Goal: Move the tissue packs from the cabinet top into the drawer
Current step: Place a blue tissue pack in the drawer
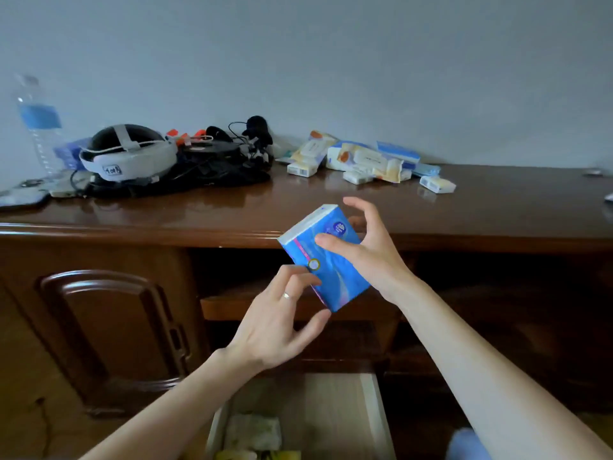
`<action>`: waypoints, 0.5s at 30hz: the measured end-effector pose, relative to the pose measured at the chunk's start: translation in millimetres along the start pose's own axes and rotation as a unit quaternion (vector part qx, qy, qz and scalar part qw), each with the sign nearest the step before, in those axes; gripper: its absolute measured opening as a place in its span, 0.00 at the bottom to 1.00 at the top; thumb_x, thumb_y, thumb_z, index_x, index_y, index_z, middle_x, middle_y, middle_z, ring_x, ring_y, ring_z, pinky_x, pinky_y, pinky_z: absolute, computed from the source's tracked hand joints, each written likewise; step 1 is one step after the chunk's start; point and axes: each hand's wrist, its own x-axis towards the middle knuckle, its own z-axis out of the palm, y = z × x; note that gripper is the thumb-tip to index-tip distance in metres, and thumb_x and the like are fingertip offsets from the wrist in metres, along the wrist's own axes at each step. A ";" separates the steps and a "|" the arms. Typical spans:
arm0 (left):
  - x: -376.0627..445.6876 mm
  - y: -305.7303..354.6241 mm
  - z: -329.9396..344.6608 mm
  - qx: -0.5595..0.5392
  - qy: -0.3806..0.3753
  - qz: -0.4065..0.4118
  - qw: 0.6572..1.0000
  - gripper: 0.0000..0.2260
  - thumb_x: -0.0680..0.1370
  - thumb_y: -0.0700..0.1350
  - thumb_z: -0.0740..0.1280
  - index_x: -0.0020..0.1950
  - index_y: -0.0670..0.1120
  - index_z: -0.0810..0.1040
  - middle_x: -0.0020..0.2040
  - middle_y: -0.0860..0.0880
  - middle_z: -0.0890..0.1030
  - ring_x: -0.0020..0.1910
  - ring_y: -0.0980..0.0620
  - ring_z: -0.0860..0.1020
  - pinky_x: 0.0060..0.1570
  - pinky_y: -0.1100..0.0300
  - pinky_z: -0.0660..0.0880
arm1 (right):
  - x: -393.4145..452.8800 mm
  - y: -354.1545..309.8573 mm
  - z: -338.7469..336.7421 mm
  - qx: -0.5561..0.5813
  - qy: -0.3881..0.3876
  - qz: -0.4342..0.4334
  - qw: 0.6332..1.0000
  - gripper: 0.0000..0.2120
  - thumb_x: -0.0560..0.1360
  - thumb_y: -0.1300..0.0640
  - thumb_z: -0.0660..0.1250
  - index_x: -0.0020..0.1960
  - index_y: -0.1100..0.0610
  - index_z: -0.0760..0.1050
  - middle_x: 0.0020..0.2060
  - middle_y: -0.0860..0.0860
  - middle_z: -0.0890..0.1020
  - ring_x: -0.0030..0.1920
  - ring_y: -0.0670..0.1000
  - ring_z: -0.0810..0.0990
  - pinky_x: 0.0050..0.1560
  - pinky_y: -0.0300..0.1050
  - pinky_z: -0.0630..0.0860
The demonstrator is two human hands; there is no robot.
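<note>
A blue tissue pack (335,267) is held tilted in the air in front of the cabinet's front edge. My right hand (368,250) grips its upper right side, thumb across the face. My left hand (282,323), with a ring, pinches its lower left corner between fingers and thumb. A heap of white, yellow and blue tissue packs (361,161) lies at the back of the brown cabinet top (232,207). Below my arms, the open drawer (374,416) shows a pale wooden bottom with a white item (252,433) in it.
A white and black headset (129,157), tangled black cables (215,171) and a clear water bottle (38,127) stand on the left of the cabinet top. A cabinet door (109,340) is at lower left. A dark open shelf (252,277) lies behind the held pack.
</note>
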 end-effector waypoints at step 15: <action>-248.5 -100.0 83.9 0.113 -0.561 -0.361 0.736 0.23 0.83 0.52 0.60 0.77 0.48 0.65 0.80 0.46 0.58 0.75 0.42 0.63 0.69 0.46 0.68 | -166.5 295.3 48.8 -0.193 -0.103 0.338 0.915 0.28 0.70 0.42 0.79 0.65 0.46 0.73 0.51 0.45 0.79 0.51 0.47 0.79 0.51 0.43 0.77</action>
